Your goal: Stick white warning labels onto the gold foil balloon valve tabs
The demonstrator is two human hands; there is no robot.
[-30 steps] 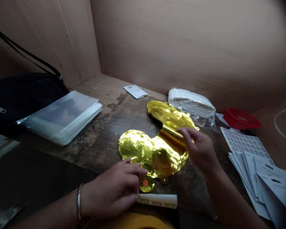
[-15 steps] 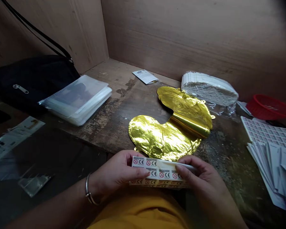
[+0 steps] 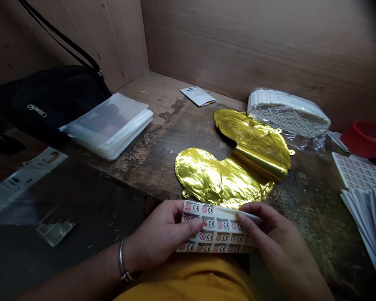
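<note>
Both my hands hold a small sheet of CE warning stickers (image 3: pixel 217 228) just above my lap. My left hand (image 3: pixel 158 236) grips its left end, thumb pressed on the printed face. My right hand (image 3: pixel 269 236) pinches the right end, fingers closed. A flat gold foil balloon (image 3: pixel 232 169), folded over at its far part, lies on the worn wooden table (image 3: pixel 150 146) just beyond the sheet. Neither hand touches the balloon.
A stack of clear plastic sleeves (image 3: pixel 109 125) and a black bag (image 3: pixel 50 102) lie at the left. A wrapped white bundle (image 3: pixel 288 110), a red basket (image 3: pixel 368 138), sticker sheets (image 3: pixel 359 171) and white cards (image 3: pixel 368 209) sit at the right. A small leaflet (image 3: pixel 197 95) lies near the back wall.
My hands left the balloon, picked up the sticker sheet and now hold it with more rows showing. The view has shifted, so the table items sit further right.
</note>
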